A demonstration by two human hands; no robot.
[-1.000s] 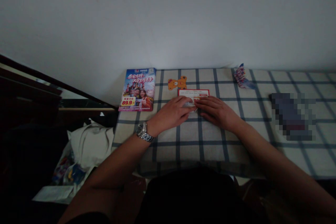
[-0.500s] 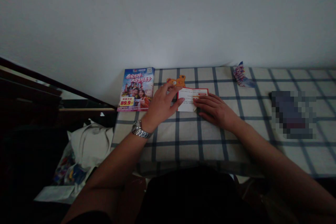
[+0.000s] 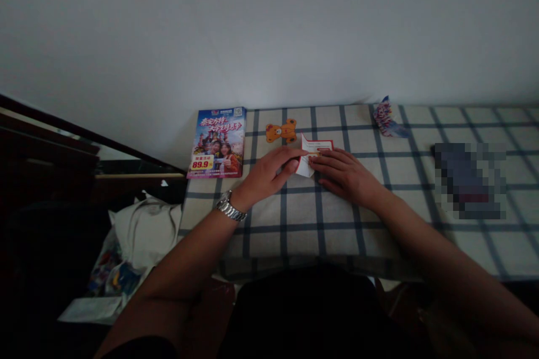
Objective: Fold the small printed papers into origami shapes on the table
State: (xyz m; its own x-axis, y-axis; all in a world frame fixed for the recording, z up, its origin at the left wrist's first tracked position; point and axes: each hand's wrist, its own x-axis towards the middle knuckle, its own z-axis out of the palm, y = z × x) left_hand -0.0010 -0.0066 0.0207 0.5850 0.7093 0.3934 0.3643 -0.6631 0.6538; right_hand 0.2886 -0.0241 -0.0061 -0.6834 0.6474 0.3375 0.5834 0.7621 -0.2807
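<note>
A small folded leaflet (image 3: pixel 320 145), white with printed text and a red edge, lies on the checked cloth. My left hand (image 3: pixel 272 173) pinches its left panel between thumb and fingers, and that panel stands raised and bent toward the right. Across the right panel, the fingers of my right hand (image 3: pixel 347 176) lie flat, holding it against the cloth. An orange bear-shaped cutout (image 3: pixel 281 131) rests just behind my left hand. To the left of it is a colourful printed flyer (image 3: pixel 219 143) or stack of flyers.
The checked cloth (image 3: pixel 341 230) covers a surface along the wall (image 3: pixel 295 28). A crumpled wrapper (image 3: pixel 388 119) lies at the back right, with a blurred-out dark object (image 3: pixel 467 179) further right. White bags (image 3: pixel 145 230) stand low on the left.
My left hand has moved slightly right and closed on the leaflet's left panel, which has lifted and bent over. The bear cutout is now uncovered. My right hand has stayed in place.
</note>
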